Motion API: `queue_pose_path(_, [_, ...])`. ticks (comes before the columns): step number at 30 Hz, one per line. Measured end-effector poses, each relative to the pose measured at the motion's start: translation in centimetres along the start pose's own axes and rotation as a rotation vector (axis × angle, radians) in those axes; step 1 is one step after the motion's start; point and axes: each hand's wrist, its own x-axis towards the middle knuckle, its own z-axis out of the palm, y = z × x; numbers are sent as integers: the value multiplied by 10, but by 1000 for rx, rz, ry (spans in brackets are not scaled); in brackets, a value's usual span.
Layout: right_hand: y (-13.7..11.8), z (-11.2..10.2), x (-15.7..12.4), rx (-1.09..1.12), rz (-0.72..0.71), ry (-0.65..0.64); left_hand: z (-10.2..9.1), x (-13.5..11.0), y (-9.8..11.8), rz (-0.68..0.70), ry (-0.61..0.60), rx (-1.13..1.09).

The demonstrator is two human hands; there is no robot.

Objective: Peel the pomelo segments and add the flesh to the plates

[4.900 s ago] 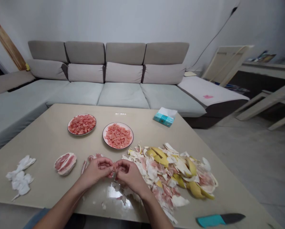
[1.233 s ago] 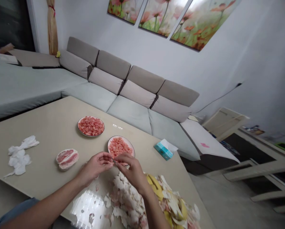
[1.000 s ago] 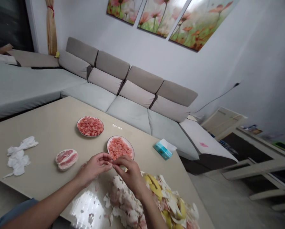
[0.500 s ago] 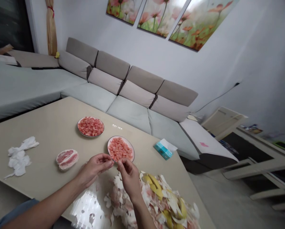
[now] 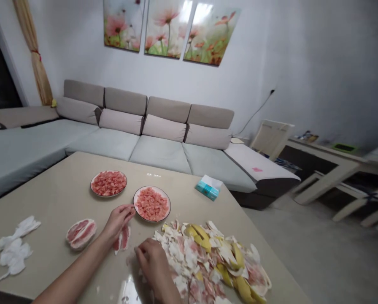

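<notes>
My left hand (image 5: 118, 217) reaches forward with its fingers loosely curled, fingertips at the near rim of the closer plate (image 5: 167, 200) of pink pomelo flesh. Whether it holds a piece I cannot make out. My right hand (image 5: 151, 262) rests low on the table, fingers curled down into the left edge of the heap of white and yellow pomelo peel (image 5: 208, 257). A pair of pink segment pieces (image 5: 123, 237) lies just under my left wrist. A second plate of flesh (image 5: 109, 183) stands further left.
A chunk of unpeeled pomelo segments (image 5: 80, 232) lies left of my left arm. Crumpled white tissues (image 5: 14, 249) sit at the table's left. A teal tissue pack (image 5: 208, 189) is near the far right edge. A grey sofa (image 5: 151, 139) runs behind the table (image 5: 59, 198).
My hands have parted: the left went forward to the near plate, the right dropped down onto the peel heap. The view has turned toward the sofa.
</notes>
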Motion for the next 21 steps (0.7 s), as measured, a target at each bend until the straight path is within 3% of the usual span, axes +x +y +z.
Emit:
queue_pose_path(6, [16, 13, 1, -167, -21, -19, 32, 82, 3, 53, 0, 322])
queue_pose_path(10, [22, 9, -1, -128, -63, 14, 36, 117, 4, 118, -10, 526])
queue_pose_path(16, [20, 1, -7, -45, -104, 45, 24, 115, 5, 201, -111, 838])
queue_pose_path(21, [19, 0, -8, -147, -117, -40, 33, 110, -4, 243, -253, 1091])
